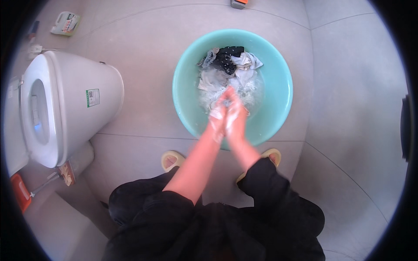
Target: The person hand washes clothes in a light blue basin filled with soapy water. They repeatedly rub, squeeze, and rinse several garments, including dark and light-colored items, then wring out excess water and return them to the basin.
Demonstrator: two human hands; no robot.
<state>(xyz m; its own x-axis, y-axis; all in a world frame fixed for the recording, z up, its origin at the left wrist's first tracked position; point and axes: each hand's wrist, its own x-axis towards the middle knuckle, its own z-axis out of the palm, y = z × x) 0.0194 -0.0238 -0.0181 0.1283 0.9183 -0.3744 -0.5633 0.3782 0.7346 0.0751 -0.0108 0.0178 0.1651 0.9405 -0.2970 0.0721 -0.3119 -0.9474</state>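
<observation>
My left hand (pixel 218 112) and my right hand (pixel 235 112) are pressed close together over the near half of a round turquoise basin (pixel 282 98). White suds cover parts of both hands and wrists. A small greyish patch shows between them; blur hides whether it is cloth or foam. Foamy water (pixel 210 98) lies under and around the hands. Past the fingertips, wet clothes are heaped in the basin: a black patterned cloth (pixel 225 60), a white cloth (pixel 245 62), a pale grey cloth (pixel 212 79) and a grey patterned piece (pixel 210 58).
A white toilet (pixel 81 78) with its seat ring showing stands at the left. Behind it are a plastic jug (pixel 66 23) and a power socket (pixel 35 49). An orange dustpan (pixel 21 192) lies lower left. My feet in yellow slippers (pixel 169 160) flank the basin's near side; a tiled wall rises right.
</observation>
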